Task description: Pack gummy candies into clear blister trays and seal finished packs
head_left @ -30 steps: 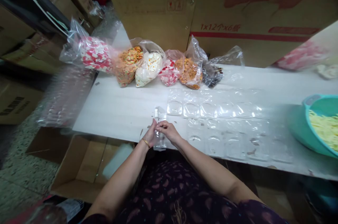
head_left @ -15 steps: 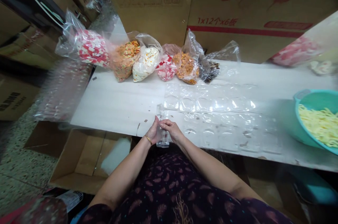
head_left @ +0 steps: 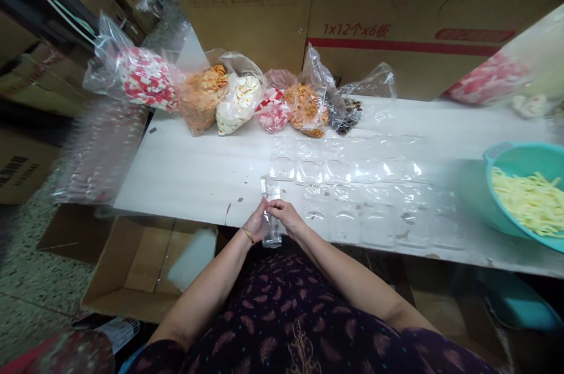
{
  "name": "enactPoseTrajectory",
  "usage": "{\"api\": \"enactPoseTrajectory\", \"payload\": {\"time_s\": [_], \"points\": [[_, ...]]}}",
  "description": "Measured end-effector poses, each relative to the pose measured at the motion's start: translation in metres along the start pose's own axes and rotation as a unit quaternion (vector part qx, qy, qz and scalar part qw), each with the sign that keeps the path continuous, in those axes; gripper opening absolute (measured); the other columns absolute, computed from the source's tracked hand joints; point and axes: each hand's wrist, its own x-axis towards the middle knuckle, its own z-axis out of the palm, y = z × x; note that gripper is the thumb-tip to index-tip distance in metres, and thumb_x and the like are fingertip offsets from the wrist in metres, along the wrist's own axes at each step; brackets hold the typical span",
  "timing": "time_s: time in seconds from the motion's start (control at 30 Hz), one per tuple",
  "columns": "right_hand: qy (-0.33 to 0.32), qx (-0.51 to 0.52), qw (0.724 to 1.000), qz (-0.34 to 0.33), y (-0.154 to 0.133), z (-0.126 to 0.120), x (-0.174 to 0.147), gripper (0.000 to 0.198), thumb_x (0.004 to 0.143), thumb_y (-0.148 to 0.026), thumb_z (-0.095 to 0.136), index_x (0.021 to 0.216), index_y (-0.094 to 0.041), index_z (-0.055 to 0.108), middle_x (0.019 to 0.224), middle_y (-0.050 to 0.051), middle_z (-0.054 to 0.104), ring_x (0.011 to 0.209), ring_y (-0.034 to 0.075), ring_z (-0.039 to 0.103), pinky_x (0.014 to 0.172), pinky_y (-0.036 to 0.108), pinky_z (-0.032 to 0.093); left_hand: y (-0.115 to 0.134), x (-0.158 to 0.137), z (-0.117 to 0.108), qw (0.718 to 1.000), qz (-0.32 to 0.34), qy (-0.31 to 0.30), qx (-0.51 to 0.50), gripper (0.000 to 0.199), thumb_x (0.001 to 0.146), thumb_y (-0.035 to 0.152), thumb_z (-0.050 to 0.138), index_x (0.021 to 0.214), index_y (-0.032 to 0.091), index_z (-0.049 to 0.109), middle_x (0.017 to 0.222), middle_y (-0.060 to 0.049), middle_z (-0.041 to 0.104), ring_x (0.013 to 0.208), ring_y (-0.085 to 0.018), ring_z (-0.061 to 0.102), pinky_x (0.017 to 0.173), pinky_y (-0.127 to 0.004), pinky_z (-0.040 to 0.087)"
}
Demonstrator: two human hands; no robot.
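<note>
A left hand gripping a clear plastic piece by its side, a right hand pinching the same piece, all at the white table's near edge, beside clear trays.

The left hand and right hand hide the middle of the clear plastic. The right edge cuts off the bowl; the top edge crops the cartons. The leftmost plastic stack is blurred, and the dark bits are too small to identify.
</note>
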Motion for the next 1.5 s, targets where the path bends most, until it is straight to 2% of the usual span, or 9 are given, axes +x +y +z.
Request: {"api": "enactPoseTrajectory", "payload": {"time_s": [0.2,0.37,0.63,0.7,0.83,0.97,1.17,1.4,1.5], "points": [[0.061,-0.064,0.996,-0.005,0.019,-0.008,-0.001,0.017,0.057,-0.033,0.062,0.055,-0.017,0.056,0.059,-0.004,0.052,0.061,0.011,0.045,0.064,0.025,0.037,0.003,-0.002,-0.022,0.988,0.104,0.091,0.065,0.035,0.063,0.029,0.066,0.096,0.019,0.056,0.073,0.001,0.06,0.071,-0.014,0.057,0.068,-0.024,0.043],[0.102,-0.076,0.989,0.074,0.033,-0.033,0.0,0.024,0.056,-0.039,0.06,0.056,-0.017,0.052,0.057,-0.003,0.05,0.056,0.009,0.045,0.061,0.025,0.04,0.02,-0.009,-0.057,0.97,0.051,0.227,0.073,0.037,0.062,0.035,0.064,0.095,0.02,0.052,0.075,0.001,0.057,0.058,-0.01,0.053,0.054,-0.023,0.041],[0.164,-0.195,0.963,0.084,0.029,-0.072,-0.006,0.02,0.067,-0.029,0.053,0.081,-0.015,0.059,0.079,0.007,0.057,0.071,0.017,0.055,0.067,0.034,0.046,0.026,-0.014,-0.058,0.989,0.018,0.14,0.035,0.046,0.067,0.048,0.058,0.106,0.028,0.048,0.084,0.0,0.058,0.069,-0.016,0.058,0.057,-0.027,0.043],[0.171,-0.348,0.922,-0.001,0.025,-0.076,-0.015,0.031,0.073,-0.025,0.048,0.101,-0.015,0.056,0.099,0.011,0.056,0.085,0.021,0.054,0.078,0.038,0.043,0.026,-0.012,-0.056,0.991,0.009,0.129,0.03,0.048,0.068,0.054,0.055,0.109,0.031,0.047,0.085,0.0,0.058,0.069,-0.016,0.058,0.058,-0.028,0.044],[-0.024,-0.655,0.73,-0.194,0.033,-0.067,-0.024,0.042,0.081,-0.034,0.045,0.121,-0.02,0.047,0.126,0.011,0.046,0.114,0.025,0.04,0.096,0.042,0.03,0.03,-0.009,-0.057,0.994,-0.005,0.111,0.009,0.054,0.068,0.062,0.048,0.114,0.034,0.044,0.089,-0.002,0.06,0.072,-0.018,0.059,0.061,-0.031,0.045],[-0.169,-0.743,0.613,-0.208,0.053,-0.062,-0.02,0.054,0.073,-0.042,0.056,0.122,-0.023,0.045,0.131,0.007,0.042,0.122,0.027,0.031,0.104,0.05,0.011,0.038,-0.011,-0.056,0.999,-0.007,0.043,-0.032,0.059,0.07,0.066,0.042,0.118,0.033,0.043,0.096,-0.007,0.06,0.081,-0.023,0.06,0.067,-0.037,0.044],[-0.114,-0.727,0.643,-0.211,0.051,-0.077,-0.026,0.044,0.076,-0.024,0.05,0.119,-0.019,0.05,0.129,0.009,0.045,0.124,0.027,0.029,0.105,0.05,-0.001,0.057,-0.003,-0.052,0.979,0.06,0.146,0.126,0.069,0.067,0.067,0.044,0.126,0.033,0.036,0.113,-0.008,0.054,0.098,-0.026,0.054,0.077,-0.038,0.042],[-0.035,-0.679,0.717,-0.152,0.04,-0.077,-0.059,0.038,0.08,-0.022,0.045,0.117,-0.023,0.051,0.129,0.007,0.046,0.121,0.026,0.035,0.103,0.051,0.013,0.119,0.069,-0.041,0.745,0.115,0.404,0.518,0.097,0.054,0.066,0.06,0.134,0.026,0.025,0.137,-0.015,0.025,0.123,-0.037,0.028,0.097,-0.043,0.024],[0.002,-0.669,0.734,-0.118,0.044,-0.09,-0.075,0.036,0.079,-0.02,0.044,0.114,-0.025,0.053,0.127,0.006,0.048,0.118,0.024,0.039,0.101,0.048,0.022,0.142,0.102,-0.027,0.7,0.088,0.424,0.568,0.101,0.052,0.07,0.057,0.136,0.027,0.019,0.139,-0.017,0.018,0.122,-0.042,0.025,0.094,-0.051,0.024]]}}
